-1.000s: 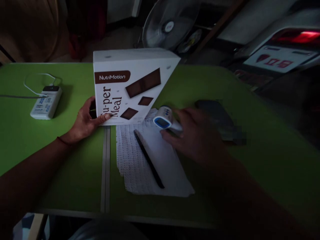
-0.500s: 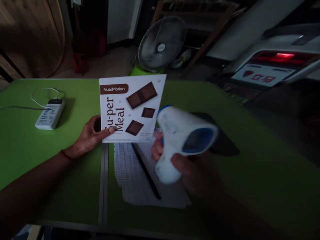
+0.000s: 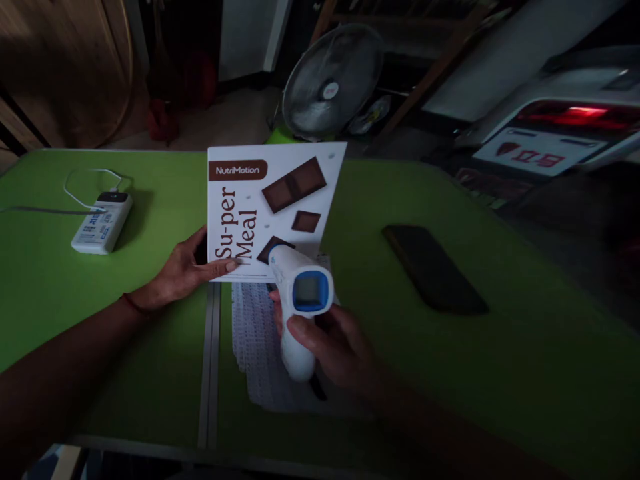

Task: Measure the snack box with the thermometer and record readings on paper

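My left hand [image 3: 187,270] grips the lower left corner of a white box [image 3: 300,190], thumb on its front. The box is held upright and reads "NutriMotion Su-per Meal", with pictures of chocolate pieces. My right hand [image 3: 330,340] is wrapped round the handle of a white and blue infrared thermometer [image 3: 300,267]. Its blue-framed screen faces me, and it overlaps the lower right part of the box; whether they touch I cannot tell. Below both, printed sheets of paper [image 3: 255,340] lie on the green table [image 3: 160,373]. A black pen [image 3: 317,388] on them is mostly hidden.
A dark phone [image 3: 435,267] lies to the right of the papers. At the left is a white power bank [image 3: 103,223] with cables attached. Beyond the table's far edge stand a fan [image 3: 333,83] and a vehicle with a lit red tail light [image 3: 585,113].
My right hand has moved the thermometer left and turned it, so its screen faces me and it overlaps the box. More of the phone shows. My left hand still holds the box.
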### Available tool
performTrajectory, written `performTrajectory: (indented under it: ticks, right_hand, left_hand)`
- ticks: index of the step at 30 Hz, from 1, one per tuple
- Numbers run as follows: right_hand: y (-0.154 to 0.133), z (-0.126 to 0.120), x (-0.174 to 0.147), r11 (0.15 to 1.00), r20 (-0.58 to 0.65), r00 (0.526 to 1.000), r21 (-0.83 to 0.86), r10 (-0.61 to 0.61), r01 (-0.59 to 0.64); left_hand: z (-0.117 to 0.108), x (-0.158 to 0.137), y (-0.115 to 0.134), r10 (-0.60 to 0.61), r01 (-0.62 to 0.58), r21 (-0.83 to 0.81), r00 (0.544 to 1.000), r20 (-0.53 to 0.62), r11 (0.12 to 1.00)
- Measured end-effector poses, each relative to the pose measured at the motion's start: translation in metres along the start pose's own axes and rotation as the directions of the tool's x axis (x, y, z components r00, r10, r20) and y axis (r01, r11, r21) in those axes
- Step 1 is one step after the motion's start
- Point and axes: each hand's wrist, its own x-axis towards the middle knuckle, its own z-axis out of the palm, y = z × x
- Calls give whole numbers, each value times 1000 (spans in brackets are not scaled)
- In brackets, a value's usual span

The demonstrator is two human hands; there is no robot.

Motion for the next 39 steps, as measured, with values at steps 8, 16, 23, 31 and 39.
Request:
performTrajectory:
  ticks: [8,16,23,31,39]
  right_hand:
    - [-2,2,2,1000,13,1000,5,23,-23]
    - [-6,3,2,1000,27,1000,0,13,-13]
    - [-6,4,3,995,21,996,48,86,-87]
    - [-3,4,3,991,44,994,78,102,-105]
    - [-3,4,2,992,43,996,88,82,-86]
  left_hand:
    - [-1,1,0,23,-23,10,1000,-3,1000]
    - [-4,1,-6,49,-50,31,999,16,998]
    - [-4,2,-5,43,-45,73,999,21,996]
    - [-3,1,-3,44,-45,66,999,10,997]
    - [-4,2,-5,36,-36,18,999,20,999]
